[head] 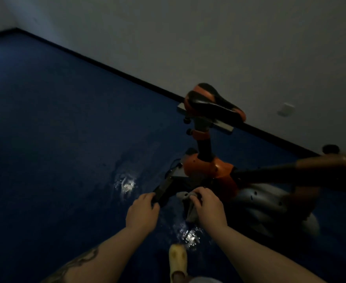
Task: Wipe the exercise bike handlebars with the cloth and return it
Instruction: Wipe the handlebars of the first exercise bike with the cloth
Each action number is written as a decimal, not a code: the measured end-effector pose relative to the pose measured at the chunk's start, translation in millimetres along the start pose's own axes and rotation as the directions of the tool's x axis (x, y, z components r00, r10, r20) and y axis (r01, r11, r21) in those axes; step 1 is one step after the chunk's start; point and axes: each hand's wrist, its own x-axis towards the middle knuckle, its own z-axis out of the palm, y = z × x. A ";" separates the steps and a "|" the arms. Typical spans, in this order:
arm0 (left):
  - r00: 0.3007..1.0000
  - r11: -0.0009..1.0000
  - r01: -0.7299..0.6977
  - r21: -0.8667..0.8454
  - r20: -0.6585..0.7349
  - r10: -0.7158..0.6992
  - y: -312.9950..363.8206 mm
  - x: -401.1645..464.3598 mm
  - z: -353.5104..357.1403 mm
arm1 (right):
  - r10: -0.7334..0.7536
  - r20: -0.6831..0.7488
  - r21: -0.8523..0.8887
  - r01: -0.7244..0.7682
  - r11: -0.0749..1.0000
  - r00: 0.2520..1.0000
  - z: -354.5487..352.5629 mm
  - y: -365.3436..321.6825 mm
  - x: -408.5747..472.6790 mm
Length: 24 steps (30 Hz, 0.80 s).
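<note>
An orange and black exercise bike [213,170] stands near the wall in dim light, its saddle [211,101] at the far end. My left hand [143,211] grips the end of a black handlebar [164,189] that points toward me. My right hand [207,205] is closed on a grey cloth [190,209], pressing it against another bar just to the right; part of the cloth hangs below my fingers. A second handlebar [319,163] with an orange-brown grip reaches off the right edge.
The dark blue floor [55,139] has shiny wet-looking patches below the bike. A white wall [229,48] with a black skirting runs behind the bike, with a white socket on it. My foot in a yellow shoe [178,260] stands between my arms.
</note>
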 end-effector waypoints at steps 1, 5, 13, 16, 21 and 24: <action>1.000 1.000 0.012 0.003 -0.004 -0.012 -1.9 17.2 -10.2 | 0.006 0.010 0.016 -0.006 1.000 1.000 5.8 -7.9 18.4; 0.999 0.999 0.035 0.024 -0.017 -0.034 -9.2 85.7 -46.8 | -0.018 0.060 0.057 0.014 0.998 0.998 26.2 -40.8 91.5; 0.998 0.998 0.042 -0.048 -0.046 -0.045 -37.2 212.1 -113.1 | -0.012 0.073 0.012 0.011 1.000 0.997 75.0 -106.1 222.9; 1.000 0.999 -0.010 -0.033 -0.021 0.010 -52.1 272.7 -140.7 | 0.025 0.055 -0.014 -0.024 1.000 0.998 99.7 -127.9 274.3; 0.991 0.990 -0.131 0.053 0.049 0.128 -68.7 377.1 -198.2 | 0.202 -0.056 0.067 -0.198 0.978 0.978 130.5 -169.8 350.5; 0.979 0.979 -0.186 0.087 0.099 0.177 -61.1 443.2 -222.4 | 0.277 -0.128 0.100 -0.265 0.959 0.952 137.3 -192.4 390.4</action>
